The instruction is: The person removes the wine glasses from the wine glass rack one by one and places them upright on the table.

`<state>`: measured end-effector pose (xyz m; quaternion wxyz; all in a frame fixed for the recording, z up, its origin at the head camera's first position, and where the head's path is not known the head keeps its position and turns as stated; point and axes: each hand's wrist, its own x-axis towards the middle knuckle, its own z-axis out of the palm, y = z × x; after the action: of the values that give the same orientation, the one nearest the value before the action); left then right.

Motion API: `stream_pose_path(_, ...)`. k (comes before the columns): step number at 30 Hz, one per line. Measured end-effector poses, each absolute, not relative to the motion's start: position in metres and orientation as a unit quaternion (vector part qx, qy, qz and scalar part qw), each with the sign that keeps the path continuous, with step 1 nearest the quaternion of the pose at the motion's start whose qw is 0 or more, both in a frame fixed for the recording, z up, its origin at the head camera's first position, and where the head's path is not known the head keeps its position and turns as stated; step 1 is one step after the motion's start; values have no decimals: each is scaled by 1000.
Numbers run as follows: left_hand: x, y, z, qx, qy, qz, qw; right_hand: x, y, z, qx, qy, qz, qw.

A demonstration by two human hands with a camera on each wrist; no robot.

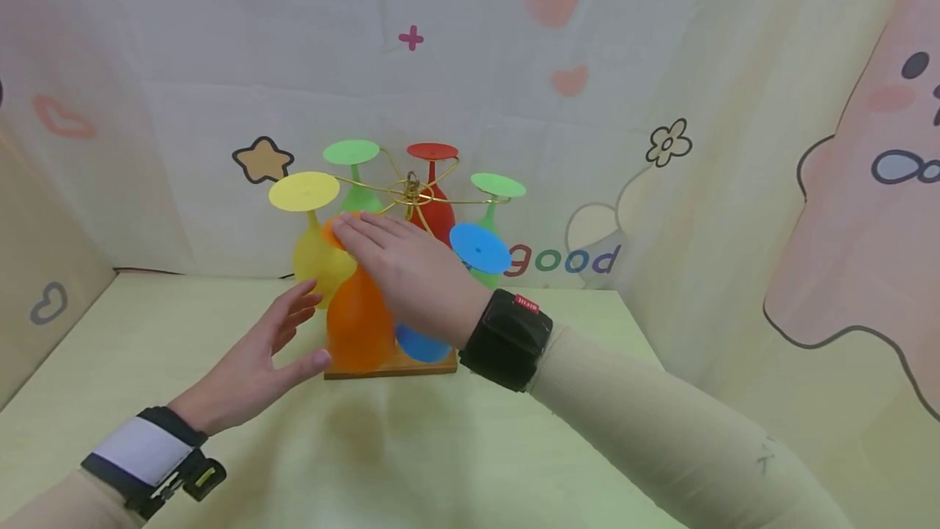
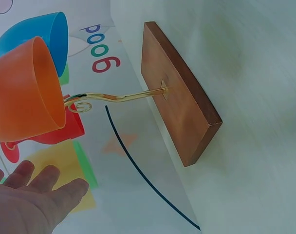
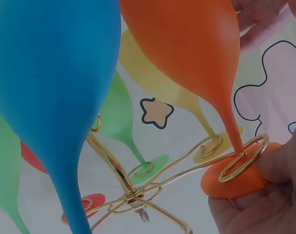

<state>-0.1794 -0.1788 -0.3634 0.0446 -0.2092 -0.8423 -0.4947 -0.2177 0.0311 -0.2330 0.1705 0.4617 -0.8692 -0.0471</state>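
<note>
Wall: pale
Right hand: pinches orange cup
Left hand: loose
Rack: by right hand; likely cup-hanging; next needs gentle sliding

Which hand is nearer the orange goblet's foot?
Right hand: it pinches the orange goblet's foot. The left hand is lower, to the left of the goblet's bowl, not gripping it.
</note>
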Motion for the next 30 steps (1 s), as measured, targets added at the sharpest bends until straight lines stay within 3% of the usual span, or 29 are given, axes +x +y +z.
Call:
stream_pose_path(13, -179, -184, -369, -194, -849, -490, 43, -220, 39, -230, 412, -896, -30, 161)
stream_pose_path(30, -176, -194, -371, -173, -866, -467, 50, -213, 57, -237, 400, -892, -29, 207)
